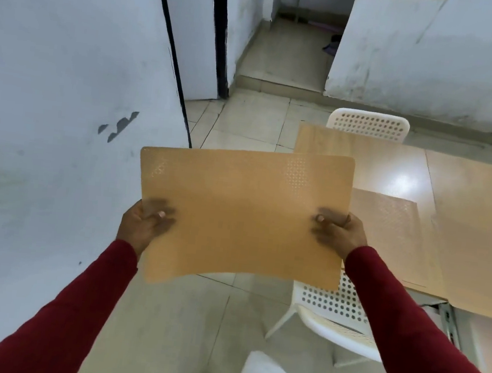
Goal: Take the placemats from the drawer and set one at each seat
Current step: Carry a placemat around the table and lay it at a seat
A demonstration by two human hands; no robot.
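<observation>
I hold a tan, dotted placemat [241, 213] flat in the air in front of me, left of the table. My left hand [142, 223] pinches its left edge, thumb on top. My right hand [340, 232] pinches its right edge the same way. A second placemat [387, 230] of the same colour lies on the wooden table [465, 217], at the near left seat, partly hidden behind the held mat.
A white perforated chair [331, 312] stands at the table's near left side, below my right arm. Another white chair [368, 123] stands at the table's far end. A white wall is on my left, tiled floor [193, 318] below, and a doorway lies ahead.
</observation>
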